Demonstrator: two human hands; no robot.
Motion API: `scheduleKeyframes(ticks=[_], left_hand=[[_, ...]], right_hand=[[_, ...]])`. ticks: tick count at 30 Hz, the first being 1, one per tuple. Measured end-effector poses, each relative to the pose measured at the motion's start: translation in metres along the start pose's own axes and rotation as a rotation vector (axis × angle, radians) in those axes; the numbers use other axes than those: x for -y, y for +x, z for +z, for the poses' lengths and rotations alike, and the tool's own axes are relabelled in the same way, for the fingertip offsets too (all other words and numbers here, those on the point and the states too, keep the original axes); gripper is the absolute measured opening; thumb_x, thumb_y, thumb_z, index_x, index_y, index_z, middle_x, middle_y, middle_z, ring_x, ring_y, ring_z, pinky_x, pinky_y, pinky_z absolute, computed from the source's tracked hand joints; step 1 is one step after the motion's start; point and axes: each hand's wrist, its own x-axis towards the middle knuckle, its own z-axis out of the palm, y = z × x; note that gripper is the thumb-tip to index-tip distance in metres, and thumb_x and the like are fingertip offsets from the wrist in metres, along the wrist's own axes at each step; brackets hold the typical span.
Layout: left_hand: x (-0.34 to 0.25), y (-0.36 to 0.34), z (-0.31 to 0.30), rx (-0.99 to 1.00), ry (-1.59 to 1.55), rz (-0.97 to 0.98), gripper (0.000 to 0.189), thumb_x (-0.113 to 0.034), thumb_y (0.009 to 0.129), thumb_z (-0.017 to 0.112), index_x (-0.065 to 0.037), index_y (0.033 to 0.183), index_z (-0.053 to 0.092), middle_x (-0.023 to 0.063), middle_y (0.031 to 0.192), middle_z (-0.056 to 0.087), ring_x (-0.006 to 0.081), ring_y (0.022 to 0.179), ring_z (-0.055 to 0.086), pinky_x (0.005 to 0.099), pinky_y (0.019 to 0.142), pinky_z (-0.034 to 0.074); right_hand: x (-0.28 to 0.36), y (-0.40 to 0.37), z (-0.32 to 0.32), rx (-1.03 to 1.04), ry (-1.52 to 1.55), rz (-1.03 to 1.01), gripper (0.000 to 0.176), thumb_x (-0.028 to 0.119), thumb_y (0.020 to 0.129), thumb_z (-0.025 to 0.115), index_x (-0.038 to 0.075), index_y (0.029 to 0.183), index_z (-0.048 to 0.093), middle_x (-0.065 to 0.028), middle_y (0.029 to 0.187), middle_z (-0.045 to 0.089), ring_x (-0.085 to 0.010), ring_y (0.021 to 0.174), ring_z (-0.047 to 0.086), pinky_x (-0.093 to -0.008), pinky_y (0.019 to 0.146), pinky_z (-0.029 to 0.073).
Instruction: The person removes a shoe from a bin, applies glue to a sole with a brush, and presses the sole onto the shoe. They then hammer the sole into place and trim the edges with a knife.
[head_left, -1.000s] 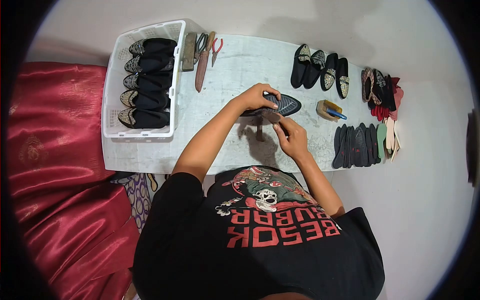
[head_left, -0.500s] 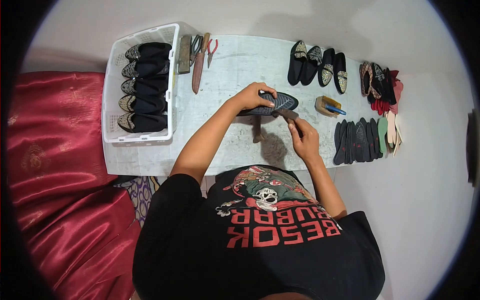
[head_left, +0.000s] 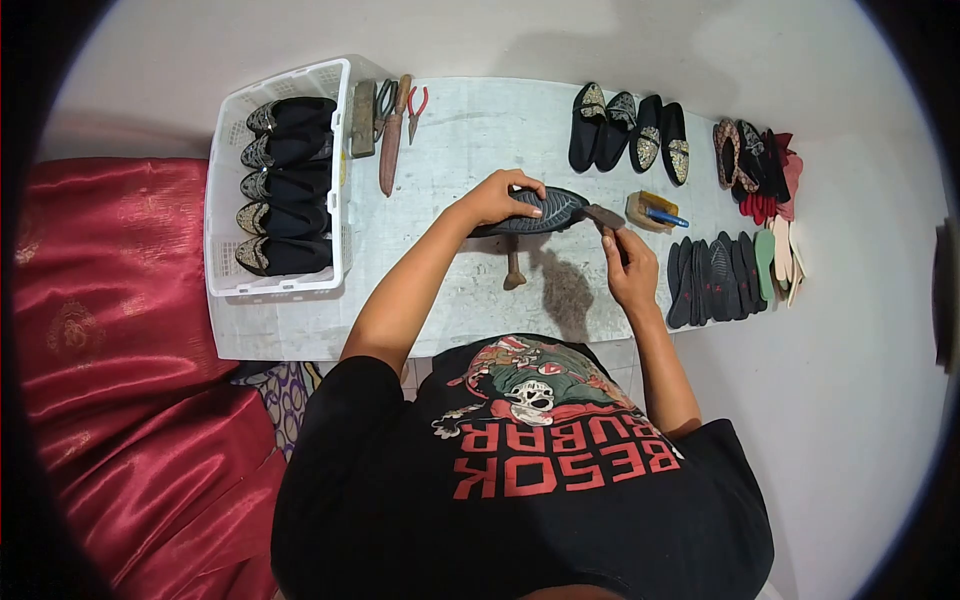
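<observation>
A black shoe (head_left: 552, 207) is held sole-up over the table, its ridged dark sole facing me. My left hand (head_left: 497, 198) grips it from the left, thumb on the sole and fingers over the far edge. In my right hand (head_left: 632, 270) is a hammer (head_left: 603, 217) with a brown head, fingers closed round its handle. The head is just off the shoe's right end, close to the edge of the sole. Below the shoe, a brown metal stand leg (head_left: 515, 268) shows; its upper part is hidden by the shoe.
On the white table (head_left: 440, 290), a white basket (head_left: 345, 180) holds several black shoes. Beside it lie a brown block (head_left: 364, 120), a sheathed knife (head_left: 393, 145) and red pliers (head_left: 417, 110). Toward the right are decorated shoes (head_left: 645, 135), a glue container with brush (head_left: 655, 212) and several soles (head_left: 715, 275).
My right hand has moved the hammer rightward, from over the sole to just beyond the shoe's right end. My left hand keeps its grip; the shoe shifts slightly left.
</observation>
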Motion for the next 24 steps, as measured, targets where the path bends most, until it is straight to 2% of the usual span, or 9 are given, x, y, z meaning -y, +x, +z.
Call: scheduleKeyframes(ticks=[3,9,10,11,14,19,21,23,24], left_hand=[[-0.003,-0.002,0.000,-0.010,0.005,-0.005,0.034,-0.014,0.075,0.091,-0.012,0.107,0.079,0.0029,0.102,0.066,0.0191,0.098,0.059,0.0332,0.094,0.045],[-0.002,-0.002,0.000,0.010,0.016,-0.013,0.035,-0.015,0.075,0.092,-0.012,0.107,0.079,0.0024,0.101,0.065,0.0198,0.100,0.060,0.0338,0.095,0.045],[-0.005,-0.002,-0.001,0.015,-0.012,-0.031,0.034,-0.015,0.075,0.091,-0.012,0.107,0.079,0.0026,0.101,0.065,0.0199,0.101,0.061,0.0339,0.096,0.045],[-0.008,-0.001,-0.002,0.020,-0.037,-0.046,0.034,-0.015,0.075,0.091,-0.012,0.107,0.079,0.0029,0.102,0.066,0.0199,0.101,0.061,0.0340,0.096,0.045],[0.003,0.001,0.000,-0.004,-0.015,0.010,0.033,-0.015,0.076,0.091,-0.011,0.107,0.079,0.0036,0.104,0.066,0.0195,0.100,0.061,0.0339,0.096,0.046],[-0.005,-0.003,0.000,0.009,-0.002,-0.037,0.035,-0.014,0.076,0.091,-0.010,0.108,0.078,0.0052,0.105,0.069,0.0201,0.097,0.063,0.0339,0.094,0.048],[-0.008,0.001,-0.003,0.010,-0.009,-0.059,0.035,-0.014,0.076,0.091,-0.010,0.108,0.078,0.0059,0.106,0.071,0.0204,0.098,0.064,0.0342,0.094,0.049],[-0.007,-0.004,0.000,-0.003,0.009,-0.027,0.035,-0.014,0.076,0.090,-0.009,0.108,0.077,0.0076,0.109,0.073,0.0210,0.101,0.065,0.0348,0.096,0.049],[-0.009,-0.007,0.000,-0.012,0.019,-0.015,0.034,-0.013,0.077,0.089,-0.008,0.108,0.077,0.0086,0.112,0.073,0.0211,0.105,0.065,0.0353,0.097,0.049]], right_hand=[[0.007,0.004,0.000,-0.003,0.038,0.055,0.033,0.025,0.100,0.067,-0.003,0.116,0.071,-0.0204,0.102,0.074,-0.0378,0.091,0.073,-0.0413,0.079,0.056],[0.004,0.017,-0.001,-0.076,0.072,-0.007,0.028,0.023,0.101,0.066,-0.001,0.116,0.072,-0.0202,0.103,0.075,-0.0362,0.090,0.073,-0.0405,0.079,0.055],[0.009,0.021,-0.004,0.006,0.167,0.124,0.028,0.023,0.101,0.066,0.000,0.115,0.072,-0.0211,0.105,0.075,-0.0366,0.092,0.073,-0.0405,0.081,0.055],[0.010,0.021,-0.007,-0.001,0.165,0.129,0.028,0.023,0.101,0.066,0.000,0.115,0.072,-0.0211,0.105,0.075,-0.0366,0.092,0.073,-0.0405,0.081,0.055],[0.003,0.030,-0.010,-0.084,0.077,0.003,0.036,0.025,0.101,0.066,0.001,0.127,0.070,-0.0221,0.108,0.075,-0.0380,0.096,0.073,-0.0405,0.084,0.055],[0.028,0.044,-0.003,0.083,0.166,0.131,0.036,0.027,0.101,0.066,0.004,0.128,0.070,-0.0193,0.106,0.075,-0.0361,0.093,0.073,-0.0399,0.081,0.055],[0.030,0.051,0.001,0.030,0.061,0.029,0.041,0.026,0.102,0.065,-0.001,0.133,0.067,-0.0185,0.103,0.077,-0.0235,0.087,0.071,-0.0339,0.081,0.053],[0.036,0.056,0.007,0.002,0.064,-0.019,0.041,0.027,0.102,0.066,0.001,0.133,0.067,-0.0188,0.102,0.077,-0.0253,0.087,0.072,-0.0350,0.080,0.054],[0.040,0.060,0.009,0.081,0.081,0.060,0.040,0.029,0.102,0.065,0.003,0.132,0.068,-0.0196,0.105,0.076,-0.0316,0.093,0.073,-0.0391,0.082,0.054]])
